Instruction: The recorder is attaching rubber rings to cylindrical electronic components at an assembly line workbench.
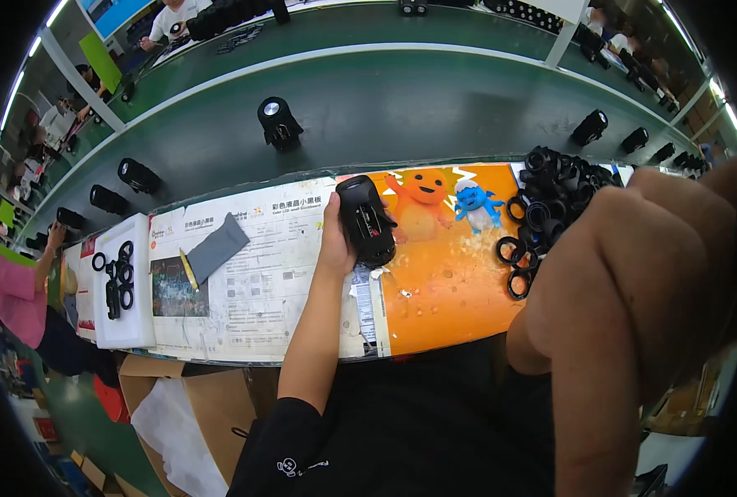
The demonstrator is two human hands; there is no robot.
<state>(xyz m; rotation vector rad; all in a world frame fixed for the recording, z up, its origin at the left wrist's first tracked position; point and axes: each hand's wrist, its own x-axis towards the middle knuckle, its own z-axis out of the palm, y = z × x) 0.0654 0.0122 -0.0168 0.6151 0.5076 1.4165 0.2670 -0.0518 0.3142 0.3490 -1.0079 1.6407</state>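
Observation:
My left hand (335, 243) is wrapped round a black rounded, cylinder-shaped device (366, 222) and holds it upright over the workbench. An opening or fitting shows in the lower part of its casing; its details are too small to make out. Raised very near the camera, my right hand (633, 273) fills the right side of the view. Its knuckles are bent, but the fingertips are hidden, so I cannot tell what they hold, if anything. Behind it, a pile of black rings and round parts (542, 211) lies on the right of the bench.
A white foam tray (140, 286) holds several black rings at left. Beside it lie a grey cloth (217, 247) and a yellow-handled tool (188, 269). Similar black devices (279, 124) stand along the green conveyor (434, 103). A cardboard box (219, 414) is below; a person in pink (14, 290) works at left.

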